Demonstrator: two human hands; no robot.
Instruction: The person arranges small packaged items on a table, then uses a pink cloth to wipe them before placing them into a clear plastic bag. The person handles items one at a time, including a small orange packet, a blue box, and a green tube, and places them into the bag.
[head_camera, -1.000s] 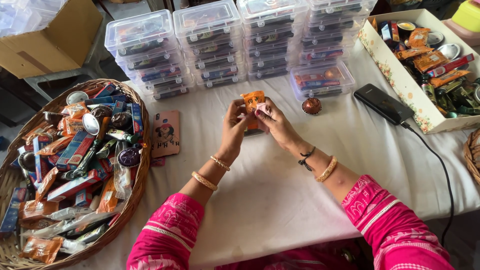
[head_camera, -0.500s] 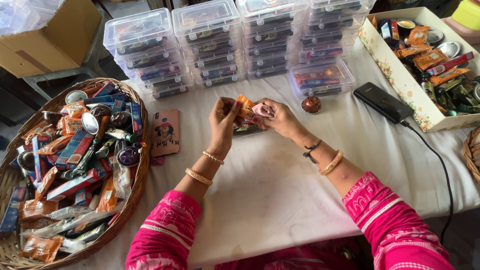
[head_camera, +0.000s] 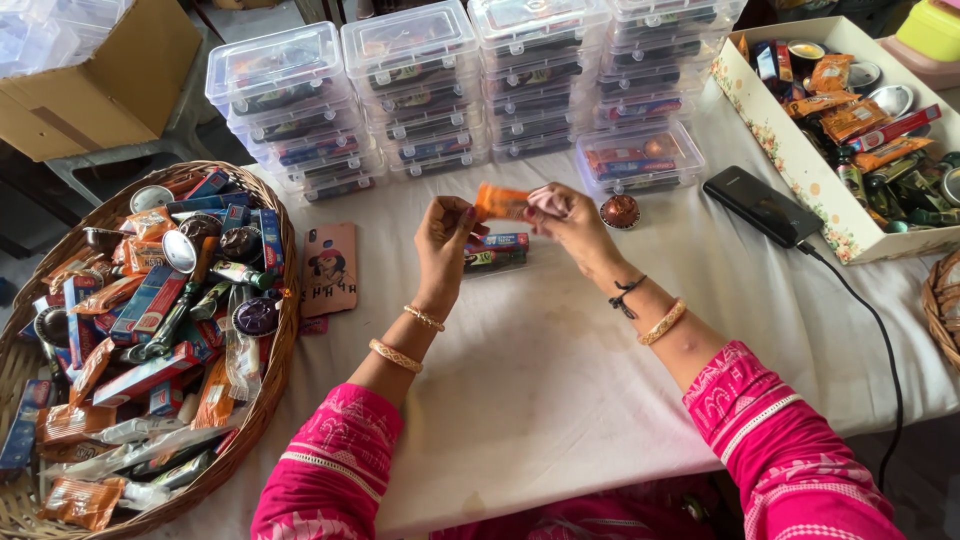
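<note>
Both hands are up over the white table (head_camera: 560, 370), pinching a small orange packet (head_camera: 503, 201) between them. The left hand (head_camera: 445, 235) grips its left end, the right hand (head_camera: 565, 220) its right end, fingers closed tight on it. The packet hangs just above a little clear box (head_camera: 497, 252) with sachets inside. Left of that box lies a pink phone (head_camera: 329, 268), and further left sits a wicker basket (head_camera: 262, 395) stuffed with packets. Behind the box, stacks of clear plastic boxes (head_camera: 410, 90).
</note>
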